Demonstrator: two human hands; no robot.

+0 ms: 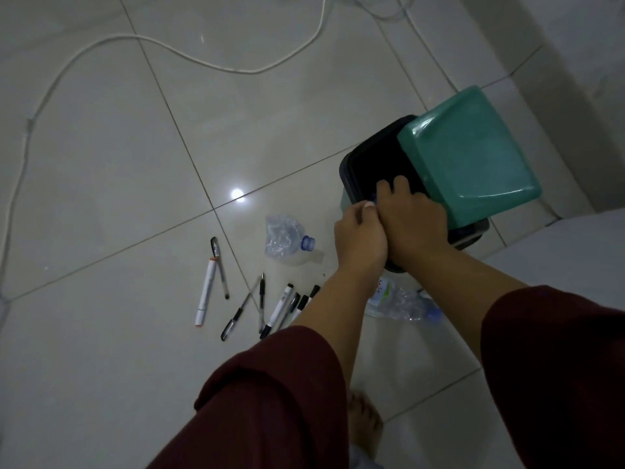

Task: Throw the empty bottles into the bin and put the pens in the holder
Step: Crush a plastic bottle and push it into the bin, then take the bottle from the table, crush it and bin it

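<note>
A green bin (345, 201) with a black inner rim stands open on the tiled floor, its green lid (466, 154) tipped back. My left hand (360, 235) and my right hand (414, 218) are pressed together over the bin's near rim, fingers curled. A small blue bit shows between them; what they hold is hidden. One crushed clear bottle (284, 236) with a blue cap lies left of the bin. Another crushed bottle (399, 304) lies between my forearms. Several pens (262, 304) and a white marker (206, 292) are scattered on the floor. No holder is in view.
A white cable (135, 37) snakes across the floor at the back left. A wall (575, 62) rises behind the bin on the right, with a pale raised surface (575, 252) below it. My bare foot (365, 424) stands on the tiles near the bottom.
</note>
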